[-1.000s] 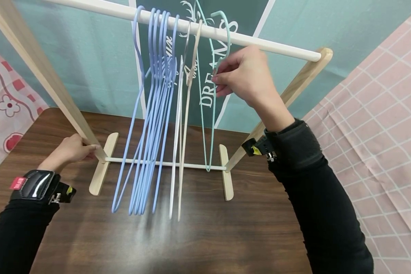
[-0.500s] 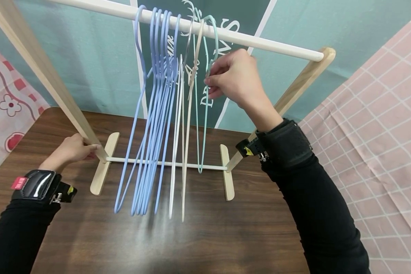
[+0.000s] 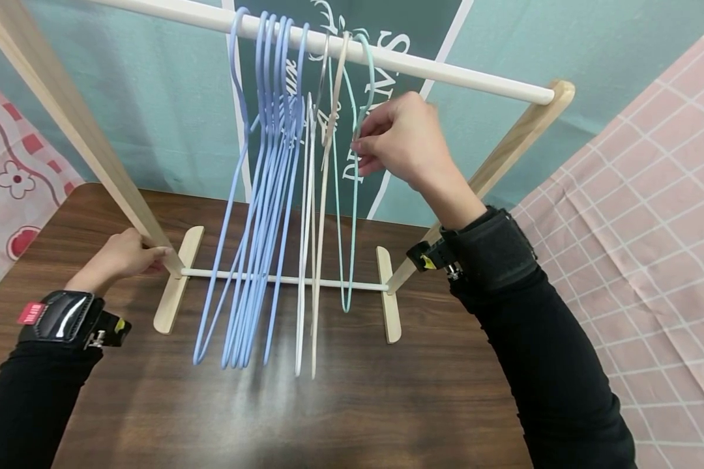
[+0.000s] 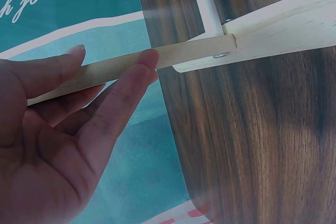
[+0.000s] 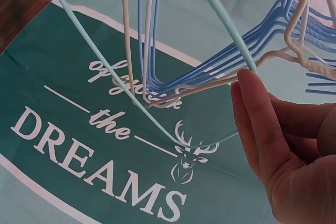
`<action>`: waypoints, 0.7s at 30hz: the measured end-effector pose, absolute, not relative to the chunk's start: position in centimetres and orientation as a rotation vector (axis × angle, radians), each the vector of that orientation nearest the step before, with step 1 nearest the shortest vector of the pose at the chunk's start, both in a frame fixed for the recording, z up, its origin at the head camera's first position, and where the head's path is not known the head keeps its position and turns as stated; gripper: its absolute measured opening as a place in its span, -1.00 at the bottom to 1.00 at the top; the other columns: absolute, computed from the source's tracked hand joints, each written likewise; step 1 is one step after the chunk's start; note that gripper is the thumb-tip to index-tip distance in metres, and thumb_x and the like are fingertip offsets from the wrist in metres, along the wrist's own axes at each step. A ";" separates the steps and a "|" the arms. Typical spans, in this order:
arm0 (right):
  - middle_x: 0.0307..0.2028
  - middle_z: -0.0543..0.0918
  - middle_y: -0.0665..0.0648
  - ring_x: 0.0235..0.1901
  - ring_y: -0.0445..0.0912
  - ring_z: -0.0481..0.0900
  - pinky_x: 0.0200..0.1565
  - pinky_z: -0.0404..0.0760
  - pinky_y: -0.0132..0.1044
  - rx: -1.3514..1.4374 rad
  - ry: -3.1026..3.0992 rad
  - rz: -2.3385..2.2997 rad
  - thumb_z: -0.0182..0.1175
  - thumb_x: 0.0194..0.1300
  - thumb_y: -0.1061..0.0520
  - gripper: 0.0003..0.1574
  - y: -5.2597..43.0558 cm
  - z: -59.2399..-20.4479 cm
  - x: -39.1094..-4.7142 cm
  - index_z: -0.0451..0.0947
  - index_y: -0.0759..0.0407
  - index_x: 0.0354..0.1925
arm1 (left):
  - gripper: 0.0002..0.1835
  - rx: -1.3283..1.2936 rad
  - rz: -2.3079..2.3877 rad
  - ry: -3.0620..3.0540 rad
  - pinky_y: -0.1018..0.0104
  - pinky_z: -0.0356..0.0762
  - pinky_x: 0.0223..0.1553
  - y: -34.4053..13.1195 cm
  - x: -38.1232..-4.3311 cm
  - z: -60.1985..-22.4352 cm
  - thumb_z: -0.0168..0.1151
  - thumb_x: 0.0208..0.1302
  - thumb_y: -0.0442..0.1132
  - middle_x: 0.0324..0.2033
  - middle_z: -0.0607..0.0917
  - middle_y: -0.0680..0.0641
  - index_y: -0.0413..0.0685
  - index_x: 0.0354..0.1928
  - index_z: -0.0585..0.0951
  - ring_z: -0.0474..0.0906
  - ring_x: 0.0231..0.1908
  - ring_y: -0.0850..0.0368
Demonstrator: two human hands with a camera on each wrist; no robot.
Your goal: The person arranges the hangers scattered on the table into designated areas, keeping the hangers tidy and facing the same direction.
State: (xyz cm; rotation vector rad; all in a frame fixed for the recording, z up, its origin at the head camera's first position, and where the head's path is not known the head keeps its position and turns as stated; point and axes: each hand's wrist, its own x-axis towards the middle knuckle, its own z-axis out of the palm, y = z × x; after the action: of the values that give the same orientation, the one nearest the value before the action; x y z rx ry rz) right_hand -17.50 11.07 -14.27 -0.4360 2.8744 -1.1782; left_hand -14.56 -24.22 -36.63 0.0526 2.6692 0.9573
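My right hand [image 3: 410, 140] pinches a mint-green hanger [image 3: 353, 228] just below its hook, which lies over the white rail [image 3: 457, 77] of a small wooden clothes rack. The right wrist view shows fingers [image 5: 262, 124] on the green wire [image 5: 226, 22], with part of the grip hidden. To its left hang a beige hanger [image 3: 319, 260], a white hanger [image 3: 301, 260] and several blue hangers [image 3: 258, 241]. My left hand [image 3: 123, 255] holds the rack's left post [image 3: 94, 140] near its foot. Thumb and fingers sit on either side of that post [image 4: 118, 66] in the left wrist view.
The rack's wooden feet [image 3: 178, 280] stand on a dark wood table [image 3: 328, 417], joined by a thin white lower bar [image 3: 287, 280]. Its right post [image 3: 516, 133] slants beyond my right hand. Printed blue-green cloth [image 3: 152, 117] hangs behind, with pink checked cloth [image 3: 651, 228] at right.
My right hand has brought the green hanger left and slightly down. Its hook, earlier raised at the rail, now lies over it beside the beige hanger. My left hand has stayed put.
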 end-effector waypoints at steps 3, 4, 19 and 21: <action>-0.39 0.65 0.25 -0.56 -0.11 0.64 -0.42 0.62 -0.38 -0.451 2.871 -1.166 0.20 0.19 0.32 -0.88 11.1 -14.3 -17.5 0.60 0.42 -0.33 | -0.53 0.044 0.956 2.674 0.28 0.51 -0.50 -24.2 -14.5 -36.6 -0.01 0.37 -0.17 -0.60 0.66 -0.18 -0.64 -0.22 0.51 0.59 -0.60 0.19; -0.39 0.65 0.24 -0.56 -0.11 0.64 -0.42 0.62 -0.38 -0.454 2.871 -1.160 0.20 0.19 0.32 -0.88 11.1 -14.4 -17.4 0.60 0.42 -0.34 | -0.53 0.040 0.956 2.676 0.29 0.50 -0.50 -24.2 -14.5 -36.6 0.00 0.37 -0.17 -0.60 0.66 -0.17 -0.63 -0.23 0.52 0.58 -0.60 0.20; -0.40 0.63 0.27 -0.53 -0.11 0.65 -0.37 0.63 -0.34 -0.461 2.828 -1.106 0.13 0.22 0.35 -0.87 11.4 -14.0 -17.4 0.58 0.44 -0.29 | -0.55 0.040 0.959 2.679 0.32 0.49 -0.52 -24.2 -14.6 -36.5 0.01 0.35 -0.17 -0.62 0.65 -0.13 -0.60 -0.28 0.55 0.57 -0.61 0.20; -0.41 0.63 0.26 -0.53 -0.12 0.65 -0.37 0.63 -0.34 -0.449 2.820 -1.107 0.13 0.21 0.35 -0.87 11.4 -13.9 -17.4 0.58 0.43 -0.29 | -0.55 0.043 0.954 2.679 0.31 0.49 -0.52 -24.2 -14.6 -36.5 0.01 0.35 -0.18 -0.62 0.65 -0.12 -0.60 -0.28 0.55 0.57 -0.61 0.20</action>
State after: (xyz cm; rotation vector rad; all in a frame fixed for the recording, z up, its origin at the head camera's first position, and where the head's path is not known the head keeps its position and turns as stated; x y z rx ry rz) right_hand -17.35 11.40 -13.91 -0.4492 2.8204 -1.1072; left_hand -14.62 -24.19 -36.46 0.0434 2.6790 0.9536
